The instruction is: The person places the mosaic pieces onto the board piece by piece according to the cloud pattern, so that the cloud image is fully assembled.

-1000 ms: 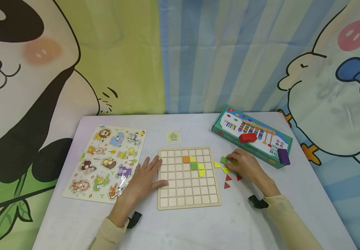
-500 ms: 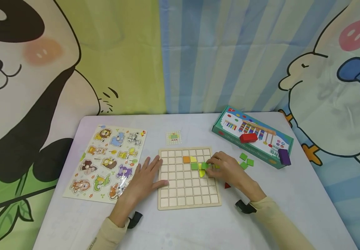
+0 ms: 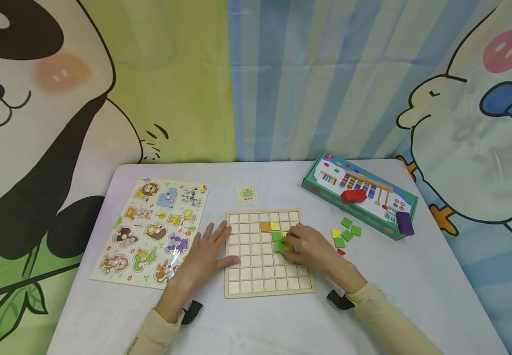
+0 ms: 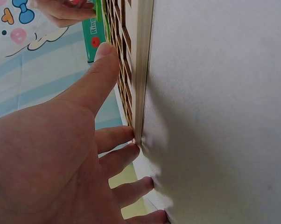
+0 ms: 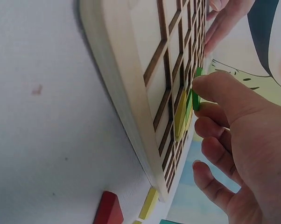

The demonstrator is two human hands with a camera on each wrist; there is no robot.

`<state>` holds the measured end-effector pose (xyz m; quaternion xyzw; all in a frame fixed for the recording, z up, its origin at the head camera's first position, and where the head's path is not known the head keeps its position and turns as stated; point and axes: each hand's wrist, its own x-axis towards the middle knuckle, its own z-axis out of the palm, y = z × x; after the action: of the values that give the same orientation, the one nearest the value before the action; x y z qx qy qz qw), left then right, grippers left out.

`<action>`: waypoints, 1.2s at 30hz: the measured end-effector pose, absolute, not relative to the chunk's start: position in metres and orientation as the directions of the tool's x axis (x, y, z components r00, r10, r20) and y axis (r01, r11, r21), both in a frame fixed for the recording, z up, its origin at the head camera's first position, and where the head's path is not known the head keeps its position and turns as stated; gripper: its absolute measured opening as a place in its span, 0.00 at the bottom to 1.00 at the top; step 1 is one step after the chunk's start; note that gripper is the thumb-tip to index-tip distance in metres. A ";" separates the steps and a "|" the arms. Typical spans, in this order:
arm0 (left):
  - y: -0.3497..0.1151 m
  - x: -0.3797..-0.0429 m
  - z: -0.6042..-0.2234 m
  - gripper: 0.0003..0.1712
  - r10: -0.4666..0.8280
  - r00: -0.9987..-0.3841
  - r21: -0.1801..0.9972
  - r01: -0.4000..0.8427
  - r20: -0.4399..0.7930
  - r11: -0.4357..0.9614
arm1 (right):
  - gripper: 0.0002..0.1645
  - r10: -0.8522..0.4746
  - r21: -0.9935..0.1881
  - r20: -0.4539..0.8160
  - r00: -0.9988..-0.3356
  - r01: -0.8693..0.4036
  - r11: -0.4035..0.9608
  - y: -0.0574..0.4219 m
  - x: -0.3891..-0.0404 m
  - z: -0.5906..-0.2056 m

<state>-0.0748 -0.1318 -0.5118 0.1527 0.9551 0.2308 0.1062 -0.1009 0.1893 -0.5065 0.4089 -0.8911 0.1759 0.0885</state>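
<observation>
A wooden grid board (image 3: 249, 287) lies on the white table. My left hand (image 3: 206, 255) rests at its left edge, fingers spread and fairly straight, thumb over the rim. Above the grid, right of its middle, my right hand (image 3: 313, 249) pinches a green square tile (image 5: 197, 100) between thumb and index finger. The tile is just below a green tile (image 3: 276, 236) set in the grid. An orange tile (image 3: 265, 226) and a yellow piece (image 3: 274, 226) sit in the row above. My right fingers partly hide further yellow pieces (image 5: 180, 114).
Right of the board lie several loose green tiles (image 3: 347, 235), a yellow piece (image 3: 336, 233) and a red piece (image 3: 341, 252). Behind them a green box (image 3: 322, 185) carries a red block (image 3: 353, 196) and a purple block (image 3: 404, 223). A pattern card (image 3: 247, 195) and an animal puzzle (image 3: 154, 230) lie beyond and left.
My right hand has taken a green tile from the loose pieces and carried it left over the grid, then slightly further left and down. My left hand has stayed in place.
</observation>
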 end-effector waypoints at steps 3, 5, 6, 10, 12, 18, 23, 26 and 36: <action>-0.132 -0.075 -0.512 0.54 0.342 -0.931 0.468 0.247 -0.129 0.849 | 0.15 -0.699 -0.245 0.289 -0.653 -0.757 0.606 0.188 -0.100 -0.508; -0.132 -0.075 -0.511 0.54 0.342 -0.931 0.465 0.247 -0.130 0.850 | 0.15 -0.701 -0.241 0.284 -0.654 -0.756 0.608 0.187 -0.099 -0.509; -0.132 -0.075 -0.511 0.54 0.343 -0.931 0.464 0.250 -0.127 0.850 | 0.15 -0.702 -0.236 0.281 -0.655 -0.756 0.611 0.187 -0.099 -0.509; -0.132 -0.074 -0.510 0.53 0.345 -0.931 0.469 0.254 -0.119 0.846 | 0.16 -0.704 -0.220 0.270 -0.657 -0.754 0.619 0.186 -0.099 -0.509; -0.132 -0.074 -0.510 0.53 0.347 -0.931 0.469 0.259 -0.112 0.845 | 0.17 -0.703 -0.217 0.266 -0.660 -0.751 0.623 0.186 -0.099 -0.510; -0.132 -0.074 -0.510 0.53 0.347 -0.931 0.464 0.261 -0.110 0.847 | 0.17 -0.699 -0.220 0.259 -0.666 -0.746 0.629 0.186 -0.098 -0.509; -0.132 -0.075 -0.509 0.53 0.345 -0.931 0.468 0.252 -0.122 0.847 | 0.18 -0.695 -0.222 0.256 -0.672 -0.741 0.634 0.186 -0.099 -0.508; -0.132 -0.075 -0.508 0.53 0.347 -0.929 0.470 0.252 -0.126 0.846 | 0.18 -0.694 -0.222 0.265 -0.669 -0.743 0.631 0.186 -0.099 -0.507; -0.132 -0.075 -0.511 0.53 0.345 -0.930 0.464 0.252 -0.126 0.849 | 0.13 -0.717 -0.231 0.322 -0.617 -0.786 0.573 0.181 -0.098 -0.513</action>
<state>-0.0750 -0.1323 -0.5105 0.1561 0.9561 0.2258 0.1026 -0.0981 0.1812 -0.5129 0.4265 -0.8815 0.1780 0.0968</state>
